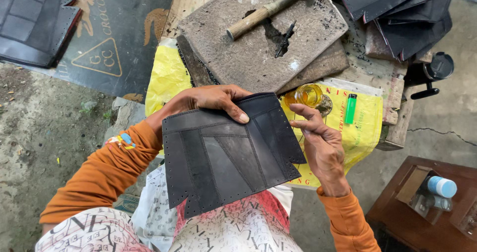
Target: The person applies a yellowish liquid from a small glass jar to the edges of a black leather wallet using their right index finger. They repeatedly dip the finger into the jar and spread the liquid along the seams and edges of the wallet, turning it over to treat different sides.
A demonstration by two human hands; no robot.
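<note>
My left hand (208, 100) grips the top edge of a flat black leather piece (228, 152) with stitched panels and punched holes along its borders, thumb pressed on its face. The piece lies over my lap. My right hand (320, 142) sits at the piece's right edge, fingers pinched together near the holes; whether a thread or needle is between them I cannot tell. A small glass of yellow liquid (308, 96) stands just beyond my right fingers.
A flat stone slab (258, 38) carries a wooden-handled hammer (271, 8) and a dark awl (285, 39). A green lighter (351, 108) lies on a yellow sack (169, 75). Black leather pieces are stacked at top left (35, 23) and top right (402, 11). A wooden box (422, 207) stands at right.
</note>
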